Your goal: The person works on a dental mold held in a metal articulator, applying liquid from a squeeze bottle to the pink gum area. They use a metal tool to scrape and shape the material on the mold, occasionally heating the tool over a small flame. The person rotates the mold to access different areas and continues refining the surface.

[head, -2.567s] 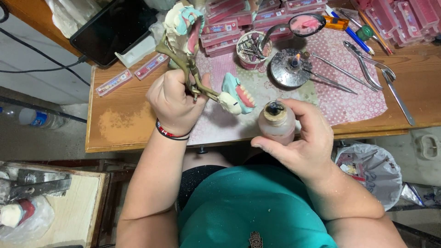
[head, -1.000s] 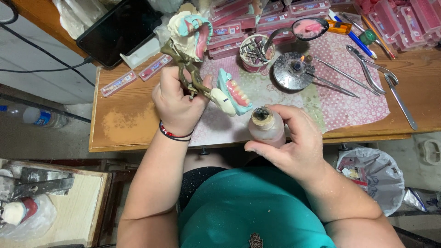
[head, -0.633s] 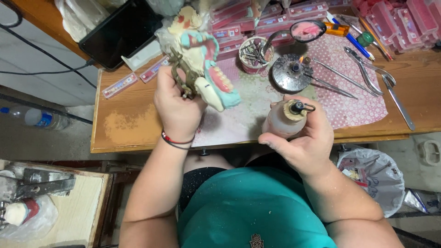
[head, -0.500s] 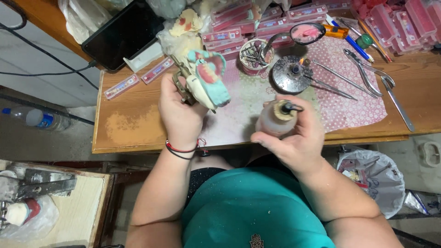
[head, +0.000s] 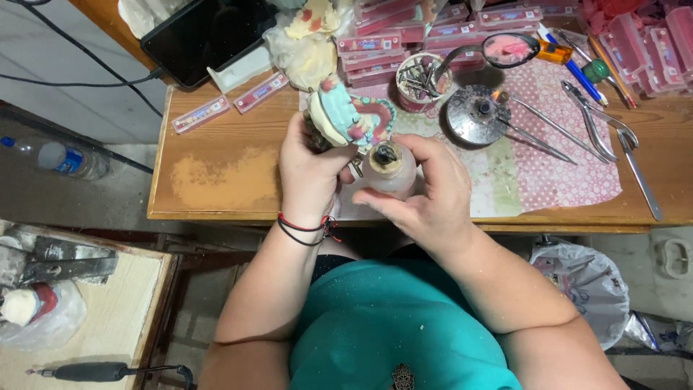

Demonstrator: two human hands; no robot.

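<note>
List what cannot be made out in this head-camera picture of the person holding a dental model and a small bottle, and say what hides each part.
- Lower part of the pale green and pink dental model: covered by the left hand.
- Contents of the small translucent bottle: too cloudy to tell, and the right hand wraps its base.
- Tools in the round tub: too small to identify.
- Pink boxes: cut off by the top edge.

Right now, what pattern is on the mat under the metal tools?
Pink with small white polka dots, on the mat right of the hands; only the head view shows it.
</note>
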